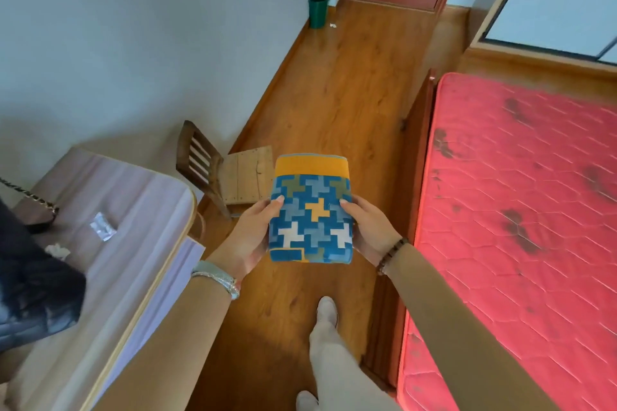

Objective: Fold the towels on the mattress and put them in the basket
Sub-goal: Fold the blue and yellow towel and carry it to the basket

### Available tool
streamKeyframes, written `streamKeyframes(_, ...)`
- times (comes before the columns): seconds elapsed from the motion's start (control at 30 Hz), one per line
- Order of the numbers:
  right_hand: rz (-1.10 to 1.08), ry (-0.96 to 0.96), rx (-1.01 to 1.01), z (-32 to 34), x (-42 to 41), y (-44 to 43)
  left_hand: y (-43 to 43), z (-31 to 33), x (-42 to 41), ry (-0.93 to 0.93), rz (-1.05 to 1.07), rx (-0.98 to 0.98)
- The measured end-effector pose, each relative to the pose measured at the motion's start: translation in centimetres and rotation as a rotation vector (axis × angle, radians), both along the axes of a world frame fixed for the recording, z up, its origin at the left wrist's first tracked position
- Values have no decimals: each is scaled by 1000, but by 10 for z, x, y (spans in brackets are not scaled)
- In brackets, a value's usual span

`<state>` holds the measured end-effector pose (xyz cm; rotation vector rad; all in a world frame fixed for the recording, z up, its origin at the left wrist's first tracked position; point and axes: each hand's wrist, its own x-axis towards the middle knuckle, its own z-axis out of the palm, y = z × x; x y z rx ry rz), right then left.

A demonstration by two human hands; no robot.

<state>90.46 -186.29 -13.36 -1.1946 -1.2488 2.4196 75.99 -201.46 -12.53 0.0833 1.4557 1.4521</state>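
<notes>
The folded blue towel with an orange band and a pinwheel pattern in white, yellow and green (310,210) is being held out in front of you, above the wooden plank floor (334,93) and apart from the red quilted mattress (517,210) on your right. Your left hand (248,237) is gripping its left edge and your right hand (370,230) its right edge, thumbs lying on the front face, so each grip is clamped on the towel. A brown slatted wooden chair (230,173) is standing beyond it, beside the pale lilac tabletop (117,210) on your left.
</notes>
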Motion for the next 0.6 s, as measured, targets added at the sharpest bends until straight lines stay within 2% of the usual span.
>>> streamKeyframes(0.47,-162,13,1,14,-67,149,178,24,-82,27,-36,-12)
streamKeyframes(0.6,-202,28,45,21,-84,191,221,29,-104,30,-105,36)
